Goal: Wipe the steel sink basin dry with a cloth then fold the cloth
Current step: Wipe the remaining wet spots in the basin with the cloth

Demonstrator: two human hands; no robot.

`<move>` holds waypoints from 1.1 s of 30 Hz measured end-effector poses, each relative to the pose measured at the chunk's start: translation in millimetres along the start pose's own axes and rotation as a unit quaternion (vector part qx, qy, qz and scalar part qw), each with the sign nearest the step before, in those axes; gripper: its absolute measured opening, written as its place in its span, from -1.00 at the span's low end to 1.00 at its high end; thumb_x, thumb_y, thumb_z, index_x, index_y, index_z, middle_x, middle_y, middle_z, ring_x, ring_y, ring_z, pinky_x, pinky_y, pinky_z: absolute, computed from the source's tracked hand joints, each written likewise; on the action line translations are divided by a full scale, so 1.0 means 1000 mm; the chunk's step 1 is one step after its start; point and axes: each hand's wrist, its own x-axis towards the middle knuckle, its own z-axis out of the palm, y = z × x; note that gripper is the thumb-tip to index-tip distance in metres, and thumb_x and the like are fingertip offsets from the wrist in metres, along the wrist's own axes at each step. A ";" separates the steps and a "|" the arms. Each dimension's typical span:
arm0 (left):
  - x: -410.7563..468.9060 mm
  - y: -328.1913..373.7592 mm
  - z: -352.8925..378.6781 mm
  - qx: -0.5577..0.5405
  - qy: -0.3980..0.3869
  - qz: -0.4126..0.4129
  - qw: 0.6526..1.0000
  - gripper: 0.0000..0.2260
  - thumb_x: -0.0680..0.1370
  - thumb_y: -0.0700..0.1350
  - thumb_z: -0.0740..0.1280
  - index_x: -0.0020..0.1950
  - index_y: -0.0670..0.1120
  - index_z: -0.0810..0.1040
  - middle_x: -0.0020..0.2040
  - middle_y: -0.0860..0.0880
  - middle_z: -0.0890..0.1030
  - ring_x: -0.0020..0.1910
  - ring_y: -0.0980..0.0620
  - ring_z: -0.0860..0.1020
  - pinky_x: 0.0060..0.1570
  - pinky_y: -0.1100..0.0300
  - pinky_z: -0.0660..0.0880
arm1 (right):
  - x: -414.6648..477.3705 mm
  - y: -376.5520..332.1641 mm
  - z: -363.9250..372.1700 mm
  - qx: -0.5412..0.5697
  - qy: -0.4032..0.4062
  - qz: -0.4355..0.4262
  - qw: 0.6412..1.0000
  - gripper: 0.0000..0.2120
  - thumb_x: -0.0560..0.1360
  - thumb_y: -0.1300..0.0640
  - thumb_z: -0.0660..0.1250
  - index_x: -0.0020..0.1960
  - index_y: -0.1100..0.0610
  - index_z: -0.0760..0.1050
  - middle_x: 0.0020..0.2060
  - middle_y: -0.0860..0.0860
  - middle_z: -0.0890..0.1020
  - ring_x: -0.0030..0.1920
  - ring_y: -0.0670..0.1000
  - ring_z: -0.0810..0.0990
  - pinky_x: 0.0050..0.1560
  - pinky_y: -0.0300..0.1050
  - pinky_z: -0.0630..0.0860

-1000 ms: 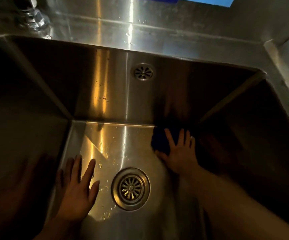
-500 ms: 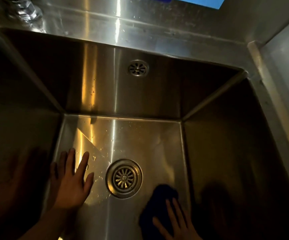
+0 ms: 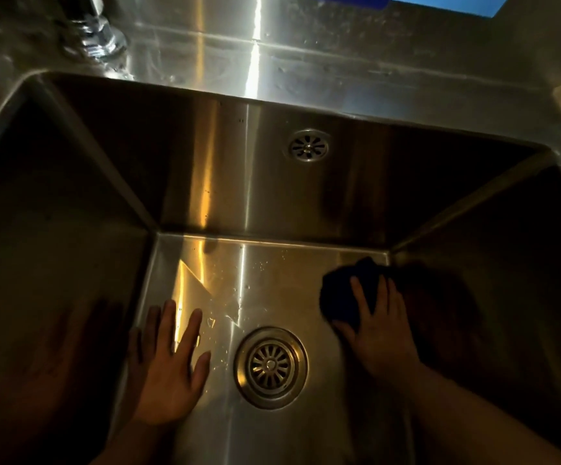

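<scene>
I look down into a deep steel sink basin (image 3: 272, 203). A dark blue cloth (image 3: 343, 293) lies bunched on the basin floor near the far right corner. My right hand (image 3: 378, 327) presses flat on the cloth with straight, spread fingers. My left hand (image 3: 168, 367) rests flat on the basin floor at the left, fingers spread, holding nothing. The round drain strainer (image 3: 270, 366) sits between my hands. Small water drops show on the floor near the drain.
An overflow grille (image 3: 307, 150) is set in the back wall. The chrome tap base (image 3: 94, 31) stands on the wet rear ledge at top left. A blue object (image 3: 447, 3) shows at the top edge. Steep steel walls enclose the basin on all sides.
My right hand slid the cloth from the far right corner toward me, then back up to the far right of the floor. My left hand stayed in place.
</scene>
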 end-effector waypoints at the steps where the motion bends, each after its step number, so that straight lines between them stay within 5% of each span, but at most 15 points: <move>1: 0.000 0.001 -0.001 -0.001 0.000 0.002 1.000 -0.41 0.52 0.26 -0.01 0.51 0.09 0.22 0.56 -0.13 0.11 0.54 -0.17 0.02 0.41 -0.23 0.00 | 0.023 -0.003 -0.003 -0.002 0.010 0.010 1.000 -0.23 0.44 -0.45 -0.29 0.53 -0.07 -0.23 0.50 0.35 0.06 0.51 0.33 0.02 0.48 0.20 0.00; 6: -0.001 0.004 -0.008 -0.015 0.012 0.004 1.000 -0.43 0.53 0.22 0.00 0.50 0.05 0.25 0.54 -0.16 0.17 0.53 -0.18 0.07 0.41 -0.23 0.03 | 0.054 -0.030 0.000 0.013 0.070 0.085 0.994 -0.24 0.49 -0.35 -0.09 0.56 0.04 -0.03 0.45 0.40 0.15 0.46 0.38 0.11 0.44 0.27 0.02; 10: -0.001 0.009 -0.021 -0.064 0.030 -0.001 0.998 -0.44 0.59 0.19 -0.06 0.50 -0.06 0.26 0.51 -0.21 0.21 0.52 -0.22 0.09 0.42 -0.26 0.12 | 0.052 -0.061 0.005 0.042 0.031 0.134 0.990 -0.17 0.46 -0.43 -0.25 0.54 0.04 -0.31 0.49 0.39 -0.05 0.51 0.35 -0.10 0.48 0.27 -0.14; 16: 0.020 0.025 -0.054 -0.232 0.138 -0.066 0.961 -0.47 0.56 0.08 0.00 0.50 -0.11 0.19 0.51 -0.20 0.16 0.48 -0.19 0.11 0.42 -0.16 0.13 | 0.049 -0.148 0.005 0.119 0.035 0.111 0.986 -0.10 0.43 -0.48 -0.19 0.52 0.04 -0.37 0.48 0.39 -0.19 0.49 0.35 -0.26 0.45 0.29 -0.27; 21: 0.029 0.021 -0.063 -0.281 0.156 -0.099 0.942 -0.47 0.57 0.05 0.00 0.51 -0.12 0.18 0.51 -0.19 0.20 0.49 -0.15 0.12 0.43 -0.13 0.11 | 0.058 -0.226 -0.004 0.184 -0.075 0.076 0.977 -0.14 0.41 -0.51 -0.24 0.38 -0.02 -0.58 0.42 0.33 -0.45 0.37 0.29 -0.58 0.32 0.27 -0.52; 24: 0.028 0.016 -0.058 -0.292 0.140 -0.086 0.942 -0.48 0.57 0.00 0.04 0.53 -0.09 0.13 0.52 -0.17 0.20 0.50 -0.13 0.13 0.46 -0.16 0.12 | 0.061 -0.277 -0.015 0.249 -0.190 0.004 0.950 -0.22 0.46 -0.45 -0.22 0.43 -0.08 -0.53 0.38 0.29 -0.53 0.26 0.22 -0.69 0.28 0.26 -0.56; 28: 0.035 0.015 -0.055 -0.342 0.095 -0.072 0.932 -0.37 0.49 -0.09 0.16 0.54 -0.14 0.07 0.51 -0.21 0.19 0.50 -0.18 0.18 0.43 -0.21 0.19 | 0.059 -0.304 -0.030 0.332 -0.248 -0.075 0.907 -0.38 0.56 -0.33 -0.19 0.51 -0.15 -0.33 0.46 0.21 -0.43 0.41 0.18 -0.55 0.37 0.20 -0.49; 33: 0.087 0.019 -0.062 -0.049 0.107 -0.030 0.993 -0.36 0.55 0.00 0.28 0.52 -0.22 0.14 0.50 -0.31 0.14 0.48 -0.29 0.10 0.45 -0.22 0.08 | 0.015 -0.219 -0.019 0.414 -0.033 -0.116 0.902 -0.48 0.62 -0.14 -0.06 0.55 -0.14 -0.10 0.57 -0.04 -0.05 0.54 -0.07 -0.12 0.54 0.01 -0.07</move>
